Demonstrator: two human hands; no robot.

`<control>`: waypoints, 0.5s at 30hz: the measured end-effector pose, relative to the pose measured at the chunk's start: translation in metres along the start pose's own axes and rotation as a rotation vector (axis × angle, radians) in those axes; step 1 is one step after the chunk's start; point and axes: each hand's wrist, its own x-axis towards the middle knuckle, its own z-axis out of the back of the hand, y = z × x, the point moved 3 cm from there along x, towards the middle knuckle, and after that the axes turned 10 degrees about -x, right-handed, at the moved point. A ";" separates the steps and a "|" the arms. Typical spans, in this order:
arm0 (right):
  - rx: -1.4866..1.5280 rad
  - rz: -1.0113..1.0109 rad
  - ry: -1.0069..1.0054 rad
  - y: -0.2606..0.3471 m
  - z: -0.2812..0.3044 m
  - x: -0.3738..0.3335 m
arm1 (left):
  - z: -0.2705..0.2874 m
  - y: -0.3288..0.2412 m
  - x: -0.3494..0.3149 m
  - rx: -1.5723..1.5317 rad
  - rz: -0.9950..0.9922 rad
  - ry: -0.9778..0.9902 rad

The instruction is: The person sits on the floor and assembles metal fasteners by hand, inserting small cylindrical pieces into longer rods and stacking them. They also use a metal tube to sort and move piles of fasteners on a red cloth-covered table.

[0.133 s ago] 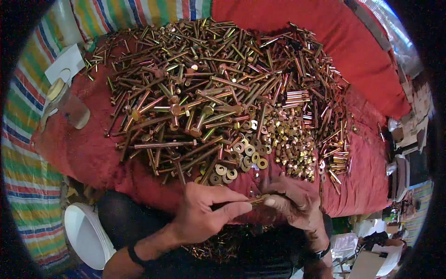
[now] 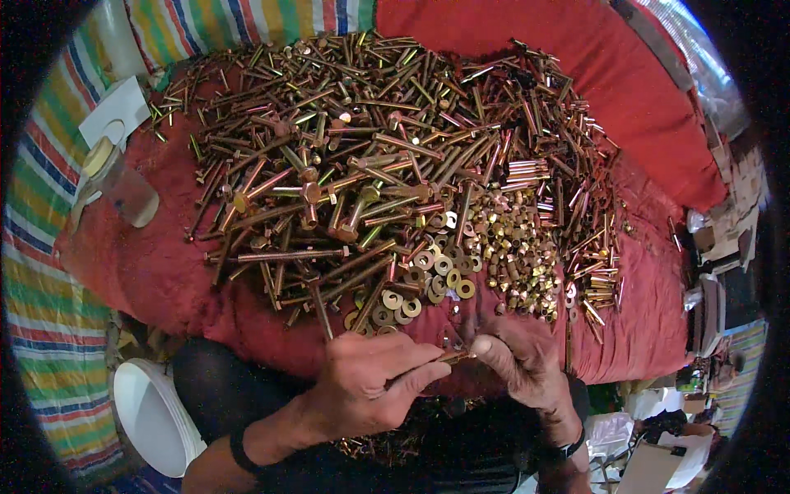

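Over the near edge of the red cloth, my left hand pinches a brass-coloured bolt between thumb and fingers, pointing its end to the right. My right hand is curled at that end, its thumb and fingertips closed on the tip; whether a nut is there I cannot make out. Just beyond my hands lie flat washers and a heap of small nuts. A large pile of bolts spreads behind them.
A clear jar with a pale lid lies tilted at the left. Below it stands a white bucket. More metal pieces lie under my wrists. Striped sheeting lines the left side, and mixed clutter stands at the far right.
My right thumb has lifted and shifted slightly at the bolt's end, and the right fingers have turned. My left hand has barely moved and keeps its hold.
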 end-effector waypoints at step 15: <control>0.015 0.283 -0.138 0.000 0.000 0.002 | 0.004 0.016 -0.002 -0.492 0.563 0.003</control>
